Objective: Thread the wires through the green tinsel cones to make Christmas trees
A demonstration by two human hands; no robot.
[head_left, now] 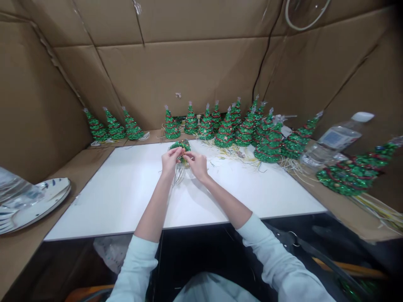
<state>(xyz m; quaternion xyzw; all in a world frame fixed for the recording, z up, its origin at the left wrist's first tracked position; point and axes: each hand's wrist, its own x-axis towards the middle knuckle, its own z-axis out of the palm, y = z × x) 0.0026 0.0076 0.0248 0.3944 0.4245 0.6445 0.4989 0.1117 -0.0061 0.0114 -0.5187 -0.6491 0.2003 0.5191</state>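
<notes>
A small green beaded Christmas tree (186, 145) is in front of me near the far edge of the white board, largely hidden behind my fingers. My left hand (171, 161) is closed on it from the left, thumb and fingers pressed together. From the other side my right hand (196, 163) pinches at a thin strand beside the tree, its fingertips almost touching those of the left. Pale loose strands (179, 174) hang below the tree between my wrists. Exactly where each fingertip grips is too small to see.
Several finished-looking green trees (224, 133) stand along the back, with cut strand scraps (236, 152) before them. More trees (115, 126) stand back left. A plastic bottle (335, 138) leans at right; a plate (53, 191) sits at left. Cardboard walls (189, 71) surround the white board (126, 197).
</notes>
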